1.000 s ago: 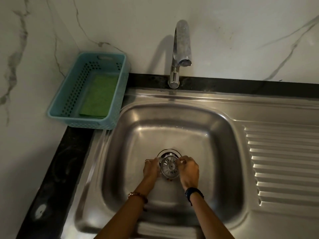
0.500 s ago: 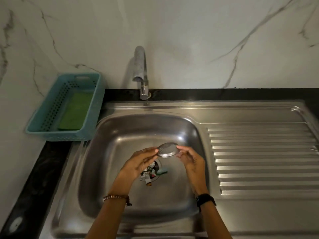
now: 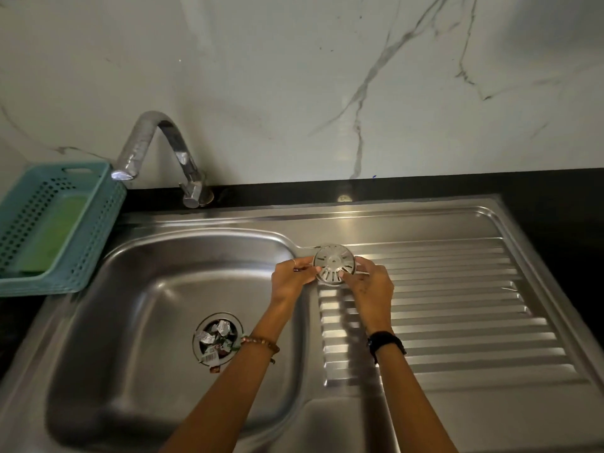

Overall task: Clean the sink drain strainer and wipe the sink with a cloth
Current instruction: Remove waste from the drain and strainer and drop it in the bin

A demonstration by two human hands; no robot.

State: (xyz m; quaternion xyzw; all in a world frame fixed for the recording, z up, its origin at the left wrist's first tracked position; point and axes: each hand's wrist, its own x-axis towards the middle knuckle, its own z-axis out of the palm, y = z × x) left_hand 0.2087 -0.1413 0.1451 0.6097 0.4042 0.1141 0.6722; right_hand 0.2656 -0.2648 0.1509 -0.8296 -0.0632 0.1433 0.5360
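Strainer (image 3: 334, 264) is out of the drain, held between both hands over the near-left corner of the drainboard (image 3: 457, 305), just right of the basin (image 3: 157, 289). One view only, head cam. Left hand (image 3: 292, 277) pinches the strainer's left rim, right hand (image 3: 371, 282) pinches the right rim with the thumb laid across the slotted face; both clamped on it, hands close together, nothing else held. We can't tell whether the strainer touches the drainboard ribs or hangs just above them. We read the step as: strainer lifted off, being parked or inspected beside the basin. Drain opening (image 3: 218, 338) sits in the basin floor, left of and nearer than the strainer, and is packed with debris (image 3: 215, 336), crumpled foil-like wrappers and scraps. Next move, our call: set the strainer flat on the drainboard, free a hand, clear that debris, then rinse under the tap (image 3: 157, 148), which stands behind the basin's far rim, well left of the strainer. Green cloth (image 3: 54, 230) lies in the teal basket (image 3: 98, 223) left of the basin, well apart from the strainer, so reaching it means crossing the whole basin. Edges: strainer is just beside the basin's right lip, so it could roll back in if set down on its rim; ribs make an uneven seat. Room: drainboard right of the strainer is open steel, and the black counter (image 3: 555, 204) runs behind and to the right of it. Wall (image 3: 294, 76) behind limits reach past the far rim.
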